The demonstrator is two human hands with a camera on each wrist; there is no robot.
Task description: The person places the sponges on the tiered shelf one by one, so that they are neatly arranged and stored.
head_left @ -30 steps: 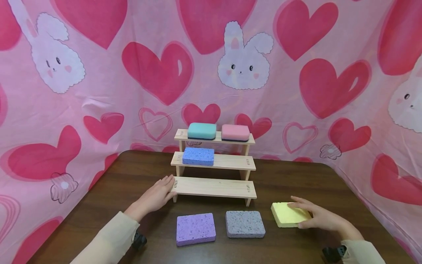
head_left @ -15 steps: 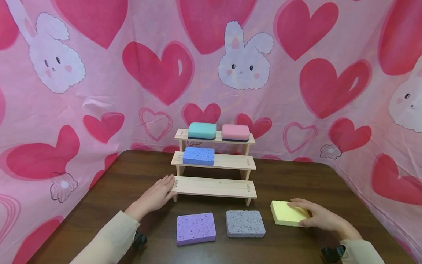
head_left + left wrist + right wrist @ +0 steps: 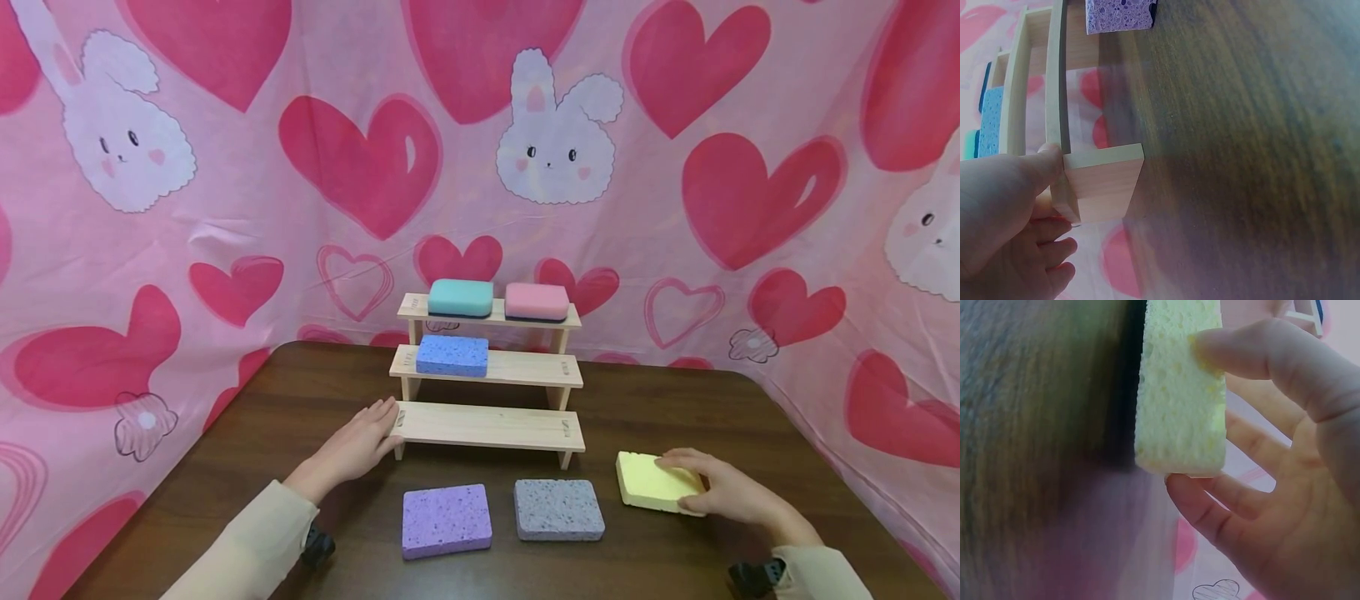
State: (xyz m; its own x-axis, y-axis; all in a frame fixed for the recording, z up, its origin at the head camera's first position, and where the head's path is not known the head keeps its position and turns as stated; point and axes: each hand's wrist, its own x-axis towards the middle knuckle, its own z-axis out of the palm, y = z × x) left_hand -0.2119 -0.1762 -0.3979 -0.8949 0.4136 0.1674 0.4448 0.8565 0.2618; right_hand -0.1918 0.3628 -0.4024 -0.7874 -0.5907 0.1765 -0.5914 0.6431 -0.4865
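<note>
My right hand (image 3: 726,490) pinches a yellow sponge (image 3: 654,482) at its right end. In the right wrist view the thumb presses one long side of the yellow sponge (image 3: 1179,394), while a fingertip touches its near end. A dark shadow runs along its underside, close over the table. At the left end of a three-step wooden display stand (image 3: 487,425), my left hand (image 3: 352,442) grips the lowest shelf. The left wrist view has the thumb on the front edge of that shelf (image 3: 1057,81) and other fingers curled at its end.
A purple sponge (image 3: 446,518) and a grey sponge (image 3: 558,508) lie before the stand on the brown table (image 3: 675,400). The middle shelf bears a blue sponge (image 3: 452,355); the top one a teal sponge (image 3: 461,297) and a pink sponge (image 3: 536,300). Behind hangs a heart-print cloth (image 3: 465,150).
The yellow sponge has shifted slightly away from me and turned a little, with my right fingers closing on it. My left hand and the stand have stayed put.
</note>
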